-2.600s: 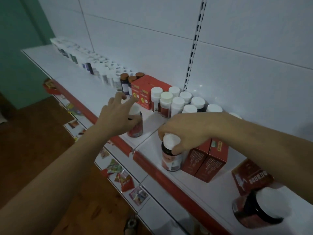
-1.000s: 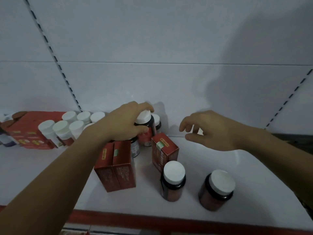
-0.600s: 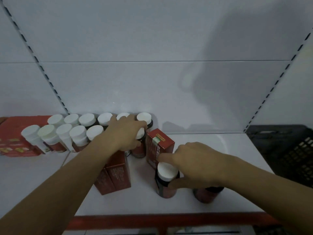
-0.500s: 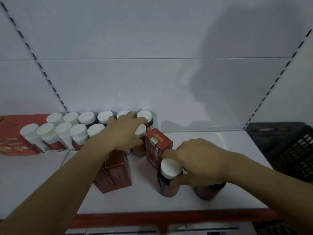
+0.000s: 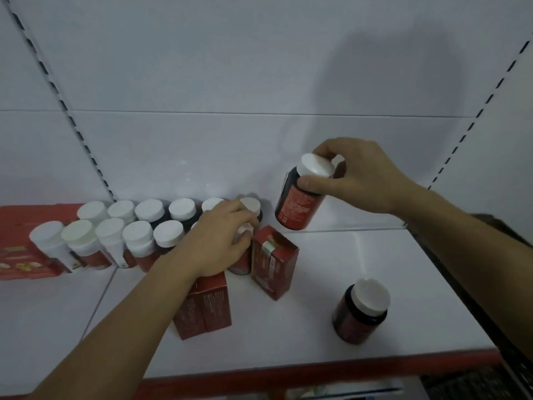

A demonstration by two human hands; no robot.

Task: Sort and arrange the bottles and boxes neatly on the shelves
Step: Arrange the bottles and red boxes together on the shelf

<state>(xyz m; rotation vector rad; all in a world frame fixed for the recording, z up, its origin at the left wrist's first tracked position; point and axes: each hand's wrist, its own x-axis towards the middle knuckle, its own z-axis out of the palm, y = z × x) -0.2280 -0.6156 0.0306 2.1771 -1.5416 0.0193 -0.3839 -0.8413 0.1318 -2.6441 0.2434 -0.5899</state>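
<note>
Red bottle point(image 5: 297, 206) aloft in right hand's point(image 5: 360, 174) grip; left hand point(image 5: 219, 238) clasps shelf bottle point(image 5: 240, 265).

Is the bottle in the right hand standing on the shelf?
No, lifted and tilted: the right hand grips the white-capped, red-labelled dark bottle by its cap, base clear of the white shelf.

Fifteen white-capped bottles point(image 5: 168, 232) can be counted: thirteen clustered along the back of the shelf point(image 5: 331, 255), two of them half hidden, one raised in the air, one alone near the front right corner. Four red boxes point(image 5: 274, 261).
</note>
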